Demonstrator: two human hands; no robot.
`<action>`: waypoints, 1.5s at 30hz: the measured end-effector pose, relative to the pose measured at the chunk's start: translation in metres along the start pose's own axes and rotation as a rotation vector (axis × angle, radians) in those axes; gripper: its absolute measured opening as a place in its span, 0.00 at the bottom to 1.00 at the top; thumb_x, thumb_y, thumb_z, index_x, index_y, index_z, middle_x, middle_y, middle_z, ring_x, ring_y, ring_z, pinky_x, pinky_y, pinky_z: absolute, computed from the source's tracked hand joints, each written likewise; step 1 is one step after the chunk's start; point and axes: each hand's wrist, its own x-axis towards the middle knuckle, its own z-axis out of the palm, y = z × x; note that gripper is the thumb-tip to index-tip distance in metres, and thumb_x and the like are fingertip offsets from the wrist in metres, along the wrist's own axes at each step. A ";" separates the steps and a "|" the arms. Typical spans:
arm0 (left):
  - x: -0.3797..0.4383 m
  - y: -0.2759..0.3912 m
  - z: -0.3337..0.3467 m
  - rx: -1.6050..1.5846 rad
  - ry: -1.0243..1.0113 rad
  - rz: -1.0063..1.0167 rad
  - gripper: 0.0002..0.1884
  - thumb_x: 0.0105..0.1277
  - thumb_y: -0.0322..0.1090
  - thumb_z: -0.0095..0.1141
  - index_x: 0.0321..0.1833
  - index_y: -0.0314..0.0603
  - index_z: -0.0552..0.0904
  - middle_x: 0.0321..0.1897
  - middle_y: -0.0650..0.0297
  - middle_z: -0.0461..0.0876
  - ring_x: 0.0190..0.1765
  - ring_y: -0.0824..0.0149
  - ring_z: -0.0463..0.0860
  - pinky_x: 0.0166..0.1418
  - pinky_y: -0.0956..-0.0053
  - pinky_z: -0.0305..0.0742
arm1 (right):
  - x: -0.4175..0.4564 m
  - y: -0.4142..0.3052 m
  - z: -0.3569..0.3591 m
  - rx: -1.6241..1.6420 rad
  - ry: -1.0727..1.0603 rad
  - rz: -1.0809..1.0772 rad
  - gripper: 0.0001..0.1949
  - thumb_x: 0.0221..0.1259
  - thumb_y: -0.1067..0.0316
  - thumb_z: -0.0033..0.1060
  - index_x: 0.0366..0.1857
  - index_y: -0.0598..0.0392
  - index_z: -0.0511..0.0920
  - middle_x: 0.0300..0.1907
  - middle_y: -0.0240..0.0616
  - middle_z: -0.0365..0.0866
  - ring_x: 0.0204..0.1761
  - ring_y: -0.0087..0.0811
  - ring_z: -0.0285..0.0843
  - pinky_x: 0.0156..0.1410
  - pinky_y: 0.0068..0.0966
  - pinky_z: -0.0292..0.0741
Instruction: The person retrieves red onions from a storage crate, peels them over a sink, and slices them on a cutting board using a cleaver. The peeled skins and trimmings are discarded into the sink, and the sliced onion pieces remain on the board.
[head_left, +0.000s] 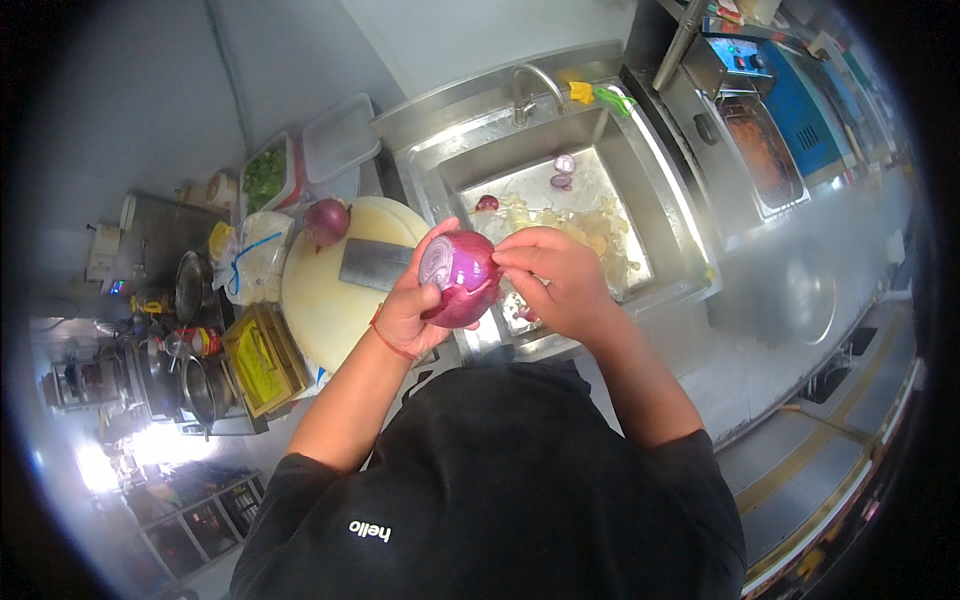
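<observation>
My left hand (411, 311) holds a large red onion (471, 276) above the near left edge of the stainless-steel sink (611, 142). One end of the onion is cut off, showing pale rings, and part of its dry outer skin is gone. Thumb and fingers of my right hand (566, 283) pinch the skin at its right side. To the left, a cleaver (367, 262) lies on a round cutting board (315, 319), its handle hidden behind my left hand. A whole red onion (327, 222) rests at the board's far side.
Onion end slices (562, 181) and pale wet scraps (585, 229) lie in the sink, below a curved faucet (541, 71). Beyond the board stands a tub of chopped greens (265, 178). A fryer (761, 161) is at the far right, and a yellow-lined box (259, 367) at the left.
</observation>
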 end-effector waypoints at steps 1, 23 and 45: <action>0.001 0.002 0.000 0.015 -0.059 -0.009 0.54 0.54 0.34 0.81 0.83 0.55 0.59 0.72 0.51 0.73 0.67 0.44 0.83 0.62 0.51 0.88 | 0.000 -0.001 -0.002 -0.007 -0.005 -0.002 0.10 0.59 0.76 0.71 0.45 0.56 0.89 0.49 0.42 0.90 0.49 0.40 0.89 0.54 0.32 0.84; 0.001 0.002 -0.001 0.183 -0.208 0.077 0.69 0.32 0.28 0.91 0.82 0.53 0.60 0.71 0.54 0.75 0.68 0.50 0.81 0.70 0.48 0.81 | -0.002 -0.028 -0.010 0.045 -0.011 -0.122 0.09 0.57 0.75 0.75 0.42 0.56 0.89 0.52 0.45 0.88 0.48 0.41 0.89 0.53 0.33 0.85; -0.011 0.009 0.002 0.319 -0.217 0.044 0.73 0.33 0.30 0.92 0.84 0.52 0.54 0.72 0.50 0.74 0.72 0.49 0.78 0.71 0.48 0.80 | -0.003 -0.031 -0.017 -0.001 -0.030 -0.280 0.10 0.56 0.75 0.76 0.42 0.59 0.87 0.48 0.43 0.86 0.47 0.44 0.86 0.52 0.35 0.83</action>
